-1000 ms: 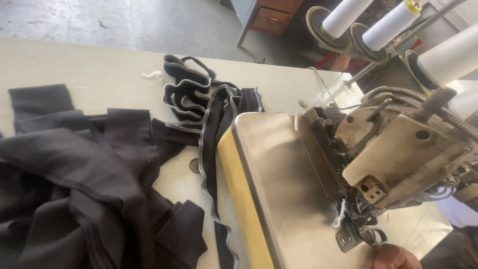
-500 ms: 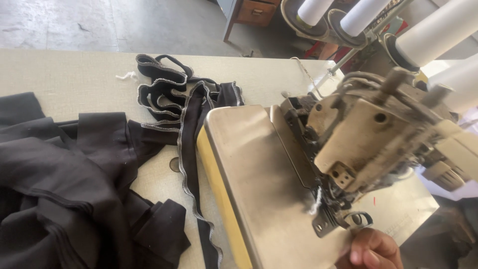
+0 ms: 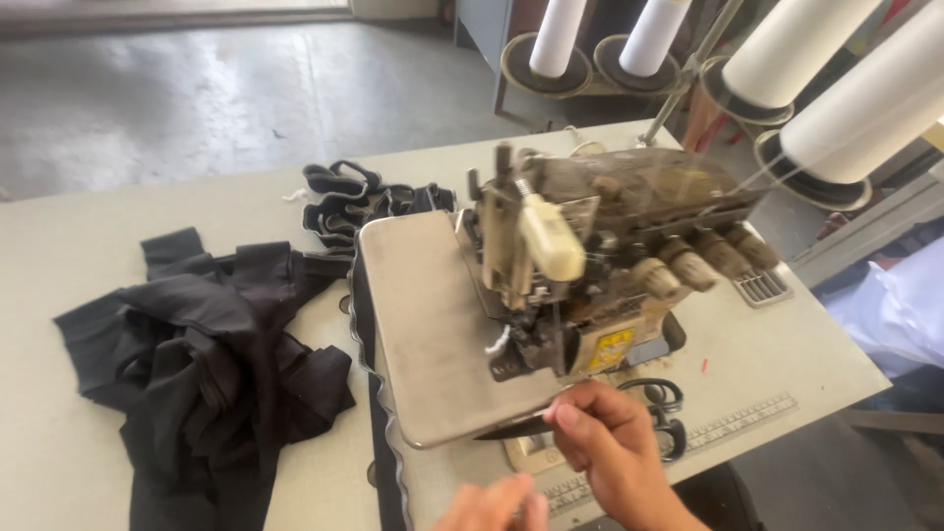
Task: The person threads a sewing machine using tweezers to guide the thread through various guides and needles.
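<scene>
A grey overlock sewing machine [image 3: 590,265] stands on the pale table [image 3: 147,226], with a flat metal plate [image 3: 423,324] on its left side. My right hand [image 3: 610,447] is at the plate's front corner, its fingertips pinched on a thin dark piece [image 3: 511,428] that sticks out under the plate's edge. Only the blurred fingers of my left hand [image 3: 492,509] show at the bottom edge, just below the plate, and what they hold is unclear. A long black strip with a pale wavy edge [image 3: 379,433] runs along the plate's left side.
A heap of black fabric [image 3: 206,364] lies left of the machine, and a bundle of folded black strips [image 3: 344,202] behind it. Black-handled scissors [image 3: 664,413] rest right of my hand. Large white thread cones [image 3: 836,88] stand at the back right. A person's white sleeve [image 3: 905,315] shows at the right.
The view has shifted up and back. My right hand has risen from the lower edge to the plate's front corner and pinched the dark piece. My left hand has come into view.
</scene>
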